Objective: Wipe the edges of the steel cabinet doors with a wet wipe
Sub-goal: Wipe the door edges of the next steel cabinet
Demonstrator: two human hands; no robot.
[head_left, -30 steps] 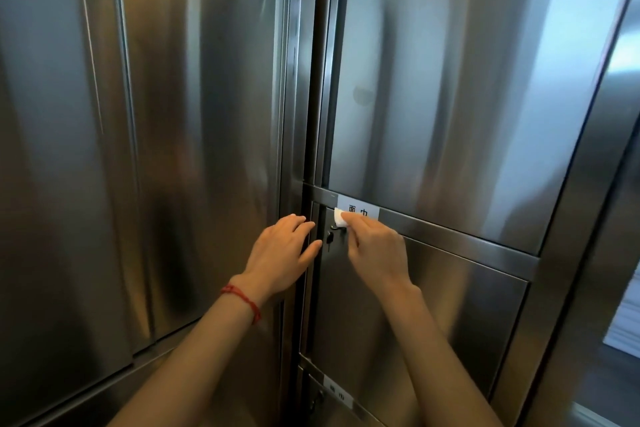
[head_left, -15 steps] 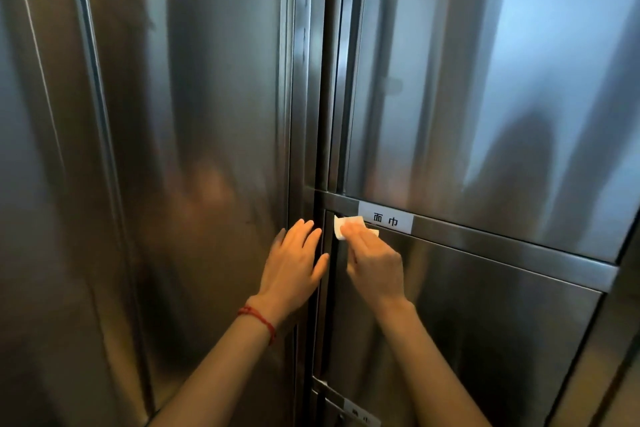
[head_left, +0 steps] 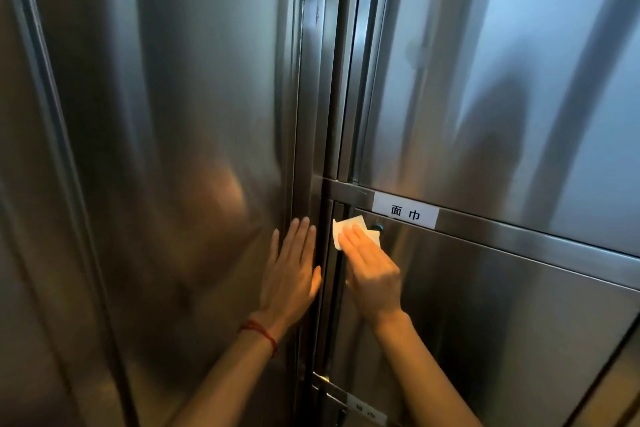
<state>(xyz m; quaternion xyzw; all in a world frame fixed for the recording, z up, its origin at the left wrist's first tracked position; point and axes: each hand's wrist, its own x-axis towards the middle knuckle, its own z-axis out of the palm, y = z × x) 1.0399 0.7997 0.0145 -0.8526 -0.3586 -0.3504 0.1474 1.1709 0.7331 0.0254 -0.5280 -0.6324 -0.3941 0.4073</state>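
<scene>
At frame centre, I am now pressing the wet wipe (head_left: 348, 229) under my flattened right hand (head_left: 372, 274), no longer pinching; left hand (head_left: 292, 274), flat and unclenched, is bracing the left door (head_left: 173, 149), edge-wiping continuing.

1. The right hand (head_left: 372, 271) has opened out: the fingers that pinched the wet wipe (head_left: 348, 231) a second ago now lie straight, pressing it flat on the lower door's upper left corner.
2. The wipe now sits left of the label (head_left: 406, 214), no longer touching it.
3. The left hand (head_left: 294, 271) has flattened, fingers straightened against the steel.
</scene>
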